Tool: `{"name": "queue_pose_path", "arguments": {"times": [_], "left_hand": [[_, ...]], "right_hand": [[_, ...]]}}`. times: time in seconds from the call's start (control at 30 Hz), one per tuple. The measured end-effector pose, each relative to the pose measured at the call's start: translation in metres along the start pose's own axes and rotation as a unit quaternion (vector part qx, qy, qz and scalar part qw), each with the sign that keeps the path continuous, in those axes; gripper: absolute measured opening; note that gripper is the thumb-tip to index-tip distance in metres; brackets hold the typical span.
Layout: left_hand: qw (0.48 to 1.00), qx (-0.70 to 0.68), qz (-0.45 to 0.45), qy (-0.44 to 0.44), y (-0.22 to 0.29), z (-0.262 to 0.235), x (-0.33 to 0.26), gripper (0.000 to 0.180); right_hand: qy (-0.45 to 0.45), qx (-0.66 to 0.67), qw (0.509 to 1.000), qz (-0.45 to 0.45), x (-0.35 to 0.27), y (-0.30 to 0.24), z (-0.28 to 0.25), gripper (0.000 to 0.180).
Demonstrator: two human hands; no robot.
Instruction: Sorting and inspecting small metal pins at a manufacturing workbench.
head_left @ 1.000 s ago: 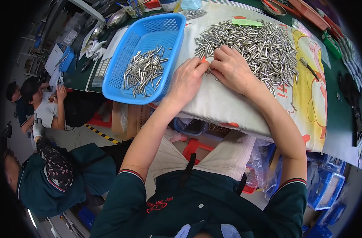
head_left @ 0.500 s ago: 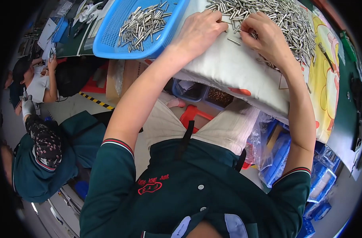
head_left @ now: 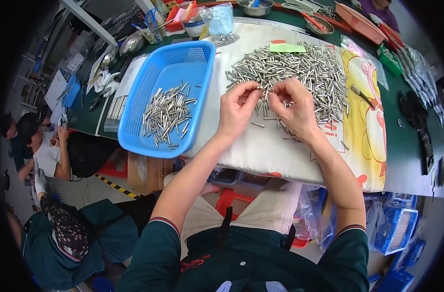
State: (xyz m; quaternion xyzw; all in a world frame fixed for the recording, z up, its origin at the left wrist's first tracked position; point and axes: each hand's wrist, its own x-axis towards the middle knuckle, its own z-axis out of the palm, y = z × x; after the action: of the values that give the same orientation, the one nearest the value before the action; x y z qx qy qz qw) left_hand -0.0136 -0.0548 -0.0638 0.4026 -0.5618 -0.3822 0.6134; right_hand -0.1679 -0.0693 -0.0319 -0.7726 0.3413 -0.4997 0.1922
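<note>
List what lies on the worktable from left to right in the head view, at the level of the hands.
Blue plastic basket holding sorted metal pins → left hand → right hand → loose pile of metal pins → yellow cartoon-print cloth → green tabletop.

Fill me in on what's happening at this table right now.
A person seated at a padded white cloth is working through a big pile of small metal pins. The left hand and right hand meet just in front of the pile, fingertips pinching a pin between them. A few loose pins lie on the cloth under the hands. To the left sits a blue plastic basket with a smaller batch of pins inside. Other people sit lower left.
</note>
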Motion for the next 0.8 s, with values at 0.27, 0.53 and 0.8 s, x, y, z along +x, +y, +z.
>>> {"name": "queue_pose_path", "arguments": {"times": [0.27, 0.53, 0.8], "left_hand": [[0.999, -0.041, -0.017, -0.031, 0.004, 0.0, -0.005, 0.013], [0.998, -0.061, -0.016, -0.025, 0.005, -0.002, -0.007, 0.012], [0.999, -0.028, 0.026, -0.012, 0.003, -0.001, -0.008, 0.011]], "right_hand": [[0.003, -0.036, 0.998, -0.058, -0.001, 0.003, 0.007, 0.014], [0.007, -0.053, 0.995, -0.079, -0.003, 0.004, 0.01, 0.014], [0.016, -0.054, 0.993, -0.1, -0.004, 0.003, 0.01, 0.014]]}}
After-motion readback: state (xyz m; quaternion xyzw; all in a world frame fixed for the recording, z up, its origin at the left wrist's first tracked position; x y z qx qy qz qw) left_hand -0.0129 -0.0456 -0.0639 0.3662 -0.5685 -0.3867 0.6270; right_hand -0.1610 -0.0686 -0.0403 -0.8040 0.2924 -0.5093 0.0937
